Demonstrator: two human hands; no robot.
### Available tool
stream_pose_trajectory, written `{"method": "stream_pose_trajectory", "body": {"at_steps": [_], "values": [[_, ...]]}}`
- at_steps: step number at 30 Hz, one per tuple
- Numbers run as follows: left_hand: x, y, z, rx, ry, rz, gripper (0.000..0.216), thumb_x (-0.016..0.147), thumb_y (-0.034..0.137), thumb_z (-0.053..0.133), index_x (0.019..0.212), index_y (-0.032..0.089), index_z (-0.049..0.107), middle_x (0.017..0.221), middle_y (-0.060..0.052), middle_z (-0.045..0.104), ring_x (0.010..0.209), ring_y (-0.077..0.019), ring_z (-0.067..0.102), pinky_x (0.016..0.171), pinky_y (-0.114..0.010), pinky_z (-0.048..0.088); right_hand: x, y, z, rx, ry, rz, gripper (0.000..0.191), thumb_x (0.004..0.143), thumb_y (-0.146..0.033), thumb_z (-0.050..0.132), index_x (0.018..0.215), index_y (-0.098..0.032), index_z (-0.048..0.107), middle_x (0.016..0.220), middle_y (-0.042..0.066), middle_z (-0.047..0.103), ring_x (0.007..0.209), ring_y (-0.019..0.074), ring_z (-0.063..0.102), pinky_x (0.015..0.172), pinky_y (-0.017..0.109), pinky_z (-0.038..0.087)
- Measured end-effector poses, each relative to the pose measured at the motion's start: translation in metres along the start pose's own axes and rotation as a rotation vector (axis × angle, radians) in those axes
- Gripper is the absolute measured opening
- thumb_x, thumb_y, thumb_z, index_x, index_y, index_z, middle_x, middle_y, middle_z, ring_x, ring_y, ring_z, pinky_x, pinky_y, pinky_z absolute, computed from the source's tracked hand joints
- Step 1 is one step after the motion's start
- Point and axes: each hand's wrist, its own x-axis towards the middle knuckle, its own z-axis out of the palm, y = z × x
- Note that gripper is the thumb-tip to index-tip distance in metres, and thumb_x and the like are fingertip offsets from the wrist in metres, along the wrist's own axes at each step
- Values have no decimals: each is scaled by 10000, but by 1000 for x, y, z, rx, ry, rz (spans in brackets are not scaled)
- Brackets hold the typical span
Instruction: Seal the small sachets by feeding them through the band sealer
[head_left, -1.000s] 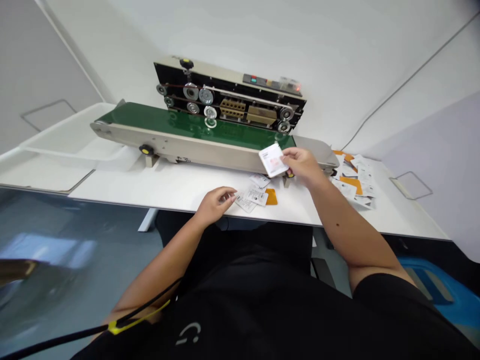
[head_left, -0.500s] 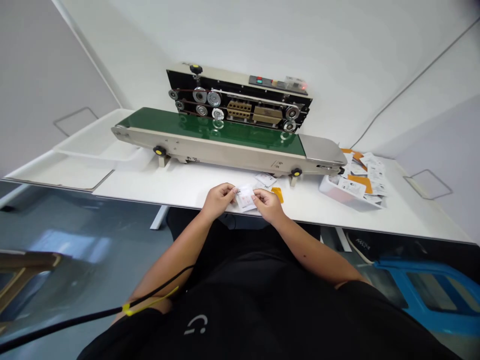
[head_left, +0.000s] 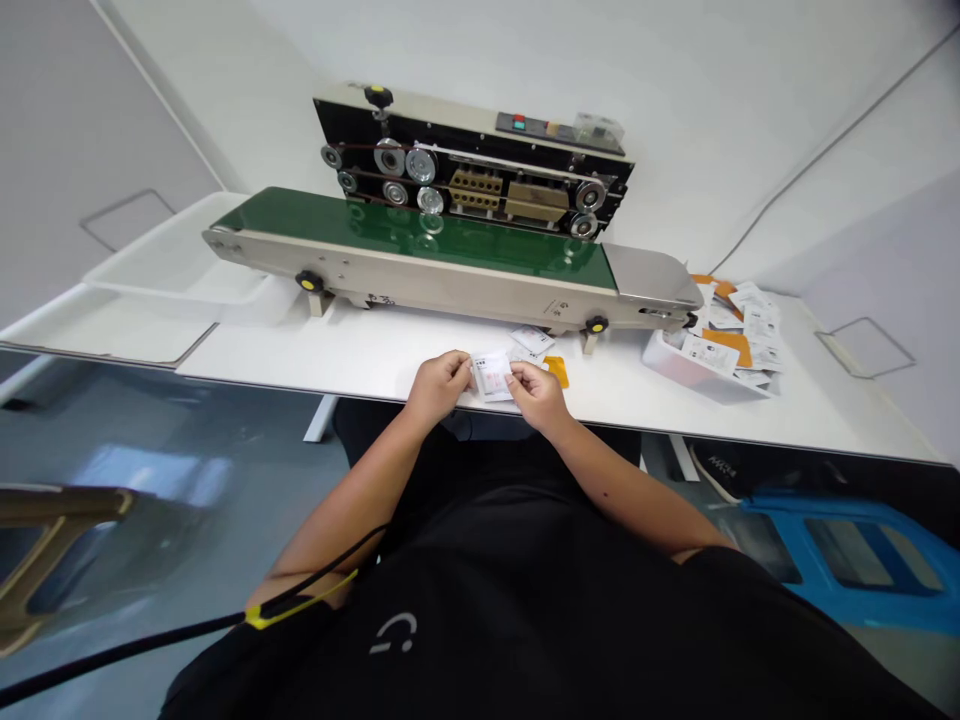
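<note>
A small white printed packet [head_left: 493, 377] with red marks is pinched between both hands above the table's front edge. My left hand [head_left: 441, 387] grips its left side, thumb and finger closed. On its right side, my right hand [head_left: 538, 394] pinches it in the same way. Just behind my right hand, other white packets [head_left: 532, 340] lie on the table beside an orange packet [head_left: 556, 371]. Behind them stands a band sealing machine [head_left: 480, 180] with a green conveyor belt [head_left: 420, 240].
At the right end of the conveyor, a white bin [head_left: 697, 375] is heaped with white and orange packets. A translucent tray [head_left: 172, 270] sits at the left on the white table [head_left: 360, 355]. Below are a blue plastic stool [head_left: 847, 560] and a wooden stool [head_left: 60, 540].
The view has tilted slightly, so the machine appears higher. Both hands keep their hold on the packet, which now lies a little flatter and more squarely between them.
</note>
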Motion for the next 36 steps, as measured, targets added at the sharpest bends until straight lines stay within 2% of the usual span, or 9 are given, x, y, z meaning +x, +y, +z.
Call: {"method": "stream_pose_trajectory", "body": {"at_steps": [4,13,16,20,24,28,36], "values": [[-2,4,2,102,2,18,249,985,307,520,789,219,645,664,23,691,625,-159,610,638,-276,430,-3,-4,-2,-34,-17,-23,352,958,-515,605,1064,-223,772,788,31,701,624,168,582,615,310,505],[-2,5,2,105,-4,10,264,992,296,501,757,226,598,629,28,654,606,-162,590,634,-282,417,-3,-4,-2,16,-35,21,384,950,-538,627,1109,-218,768,804,36,713,644,171,628,597,301,540],[-2,4,2,64,-6,-3,254,985,286,492,764,222,602,608,32,640,596,-158,583,650,-278,434,-2,-2,-3,49,-32,34,404,946,-554,640,1112,-209,767,810,37,716,664,170,650,595,289,549],[-2,-2,1,-70,18,-24,189,953,272,495,843,211,636,600,44,631,561,-143,553,624,-265,443,-2,-2,-5,99,-37,68,438,931,-600,660,1097,-208,762,796,21,705,583,136,596,546,273,521],[-3,-6,2,-145,78,-2,212,950,350,547,901,194,682,594,44,606,552,-137,536,602,-256,442,-1,1,-4,130,-34,45,434,932,-598,670,1083,-200,757,763,9,680,559,122,562,528,262,501],[-5,-3,2,-57,97,55,247,931,407,623,901,180,715,644,30,627,585,-129,547,600,-247,429,-1,4,-3,120,-45,9,399,941,-566,677,1074,-200,765,743,10,668,565,127,558,514,260,486],[-6,1,2,58,107,71,270,968,318,538,872,175,746,710,1,695,666,-144,604,651,-254,438,-2,-1,-4,128,-47,2,386,947,-550,676,1080,-198,767,775,13,694,561,119,558,523,261,476]]}}
